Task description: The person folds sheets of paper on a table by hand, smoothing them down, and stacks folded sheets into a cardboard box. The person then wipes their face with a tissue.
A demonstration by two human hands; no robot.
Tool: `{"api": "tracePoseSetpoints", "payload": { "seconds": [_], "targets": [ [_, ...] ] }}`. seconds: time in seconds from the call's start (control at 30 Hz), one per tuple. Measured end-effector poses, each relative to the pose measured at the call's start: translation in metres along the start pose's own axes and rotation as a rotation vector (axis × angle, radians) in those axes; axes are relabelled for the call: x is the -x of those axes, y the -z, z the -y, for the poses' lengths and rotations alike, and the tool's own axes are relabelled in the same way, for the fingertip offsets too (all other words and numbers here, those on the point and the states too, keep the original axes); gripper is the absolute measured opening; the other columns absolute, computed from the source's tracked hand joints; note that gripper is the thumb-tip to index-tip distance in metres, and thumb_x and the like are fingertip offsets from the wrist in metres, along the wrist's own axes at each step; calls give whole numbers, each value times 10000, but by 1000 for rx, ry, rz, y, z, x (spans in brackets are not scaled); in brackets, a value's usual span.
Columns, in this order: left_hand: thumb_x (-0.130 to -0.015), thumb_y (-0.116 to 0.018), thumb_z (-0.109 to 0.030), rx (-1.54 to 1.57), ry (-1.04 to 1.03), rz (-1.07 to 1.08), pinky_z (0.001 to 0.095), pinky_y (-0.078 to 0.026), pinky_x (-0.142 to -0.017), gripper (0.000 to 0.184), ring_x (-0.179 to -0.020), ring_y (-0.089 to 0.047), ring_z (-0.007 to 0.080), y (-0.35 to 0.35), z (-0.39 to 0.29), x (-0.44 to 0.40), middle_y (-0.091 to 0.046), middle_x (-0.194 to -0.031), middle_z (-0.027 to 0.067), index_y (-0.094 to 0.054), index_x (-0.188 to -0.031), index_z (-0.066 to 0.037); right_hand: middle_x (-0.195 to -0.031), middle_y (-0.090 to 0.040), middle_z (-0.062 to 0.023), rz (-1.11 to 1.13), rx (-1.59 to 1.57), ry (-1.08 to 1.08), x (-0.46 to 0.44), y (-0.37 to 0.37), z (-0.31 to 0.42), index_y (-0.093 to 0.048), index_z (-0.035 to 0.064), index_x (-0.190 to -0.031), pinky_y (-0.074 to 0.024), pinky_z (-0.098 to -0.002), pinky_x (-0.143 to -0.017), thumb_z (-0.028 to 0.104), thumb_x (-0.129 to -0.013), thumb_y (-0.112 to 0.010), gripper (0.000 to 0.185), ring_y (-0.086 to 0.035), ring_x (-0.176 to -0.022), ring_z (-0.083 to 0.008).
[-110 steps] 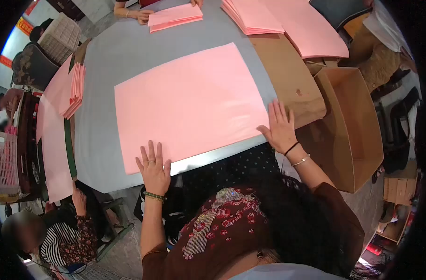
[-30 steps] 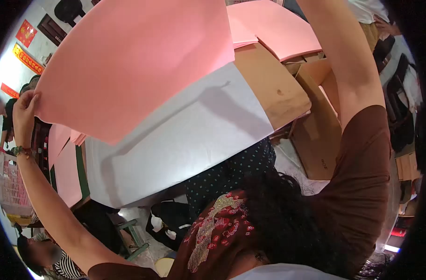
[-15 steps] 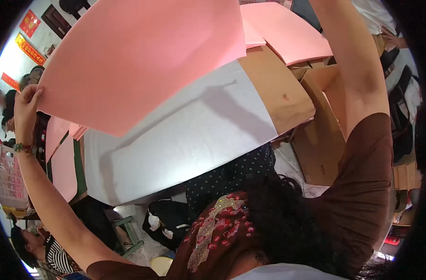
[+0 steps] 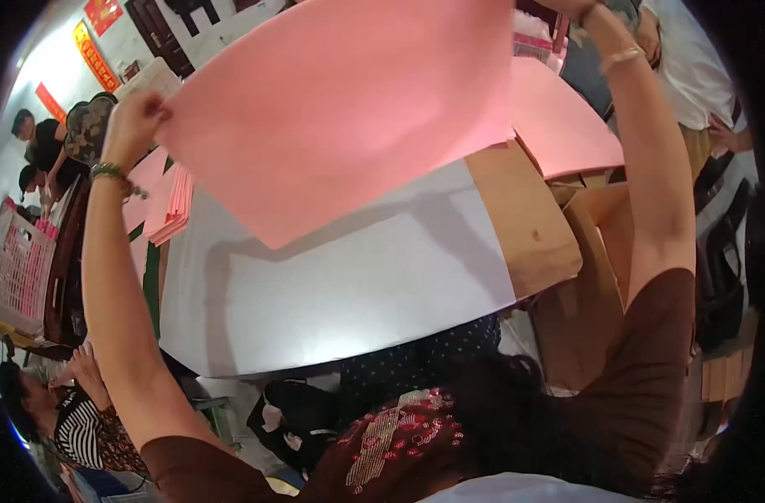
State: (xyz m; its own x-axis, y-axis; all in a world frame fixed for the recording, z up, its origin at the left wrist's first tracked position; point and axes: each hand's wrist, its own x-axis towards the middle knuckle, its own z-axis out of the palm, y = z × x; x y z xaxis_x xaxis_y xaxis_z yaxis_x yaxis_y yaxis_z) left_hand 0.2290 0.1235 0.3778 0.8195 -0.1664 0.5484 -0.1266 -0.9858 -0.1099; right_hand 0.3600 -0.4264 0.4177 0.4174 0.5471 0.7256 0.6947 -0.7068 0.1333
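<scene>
A large pink sheet (image 4: 340, 109) hangs in the air above the grey-white tabletop (image 4: 357, 285), its lower corner pointing down over the surface. My left hand (image 4: 135, 126) pinches the sheet's left corner. At the top edge of the view my right hand (image 4: 567, 7) is raised near the sheet's upper right; its fingers are mostly cut off, so its grip does not show. Shadows of the sheet and arms fall across the tabletop.
Folded pink sheets (image 4: 173, 205) lie at the left, and more pink sheets (image 4: 563, 126) at the back right. Brown cardboard (image 4: 525, 218) covers the table's right end, beside an open carton (image 4: 605, 243). A pink basket (image 4: 18, 268) and a seated person (image 4: 80, 419) are at the left.
The pink sheet, flat on the table at first, is now lifted with my left hand holding its corner. Since half a second ago, the view has tilted and both hands appear further right.
</scene>
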Motion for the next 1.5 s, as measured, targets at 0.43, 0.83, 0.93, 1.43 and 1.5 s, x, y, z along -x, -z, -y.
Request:
{"api": "tracePoseSetpoints", "payload": {
  "seconds": [0.43,0.83,0.93,1.43,1.5],
  "targets": [
    [-816,-759,-92,304,-178,-453,371,-522,-878,137,-1006,-666,290,-102,-67,-46,-703,-1105,91,-719,-946,-77,-988,-639,-72,-131,-214,-275,175,125,77,-641,-7,-1072,-486,-284,-786,114,-959,-621,168,-608,-884,-172],
    [-717,-724,19,343,-86,-287,390,-517,-919,192,-1119,-621,305,-253,-44,53,-636,-1280,98,-756,-841,-123,-970,-634,-107,358,-926,259,203,-14,276,-628,26,-1041,-538,-374,-675,97,-705,-749,364,-650,-830,-286],
    [-743,-707,-26,196,-91,-179,423,-487,-964,149,-1136,-606,320,-298,-21,83,-615,-1325,88,-759,-823,-140,-903,-565,-122,513,-1034,188,219,-61,312,-582,14,-1013,-513,-407,-642,70,-730,-712,317,-612,-791,-311],
    [-802,-654,-181,-202,-151,-141,429,-446,-981,70,-1152,-605,284,-352,-21,84,-589,-1374,83,-718,-788,-158,-855,-536,-84,378,-796,129,261,-172,392,-585,0,-970,-504,-313,-618,126,-782,-625,230,-594,-762,-228],
    [-804,-654,-193,-253,-133,-130,423,-456,-965,76,-1138,-610,284,-358,-21,80,-583,-1382,85,-719,-789,-156,-856,-524,-85,381,-798,110,260,-173,395,-576,-1,-975,-503,-310,-613,127,-785,-626,234,-590,-757,-228]
  ]
}}
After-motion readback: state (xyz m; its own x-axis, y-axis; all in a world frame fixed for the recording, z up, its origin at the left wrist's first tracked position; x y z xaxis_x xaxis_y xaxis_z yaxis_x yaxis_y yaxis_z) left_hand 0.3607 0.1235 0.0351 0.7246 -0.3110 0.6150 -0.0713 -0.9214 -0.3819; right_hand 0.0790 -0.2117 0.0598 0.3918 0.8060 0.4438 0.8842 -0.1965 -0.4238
